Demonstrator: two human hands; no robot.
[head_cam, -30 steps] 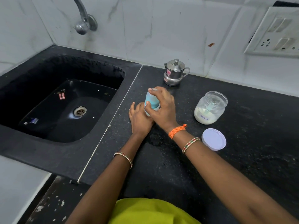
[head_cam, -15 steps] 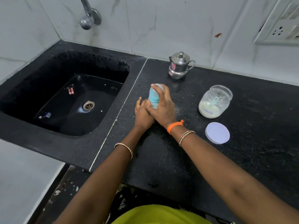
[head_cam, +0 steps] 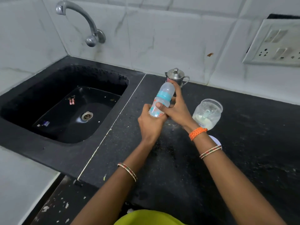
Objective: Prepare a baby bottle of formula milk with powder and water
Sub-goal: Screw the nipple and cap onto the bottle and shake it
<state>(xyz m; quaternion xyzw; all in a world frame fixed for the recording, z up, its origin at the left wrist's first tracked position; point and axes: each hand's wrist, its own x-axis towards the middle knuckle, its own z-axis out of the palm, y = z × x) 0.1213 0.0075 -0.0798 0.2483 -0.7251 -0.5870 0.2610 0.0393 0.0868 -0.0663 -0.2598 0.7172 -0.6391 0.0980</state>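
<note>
Baby bottle [head_cam: 159, 103], capped with a clear dome over a teal collar, is held above the black counter [head_cam: 243, 159], just right of the seam with the sink [head_cam: 48, 130]. Its long axis tilts up and away, cap toward the wall. The left hand [head_cam: 150, 125] cups the base from below, fingers curled around it; the right hand [head_cam: 177, 109] wraps the body from the right side, thumb across the front, fingers reaching toward the collar. The right hand appears better placed to twist the top off. Just right stands the open powder jar [head_cam: 207, 113] with a scoop inside; its white lid [head_cam: 216, 141] lies partly hidden behind the right wrist. A small steel pot [head_cam: 177, 77] sits behind the bottle, close enough to bump.
</note>
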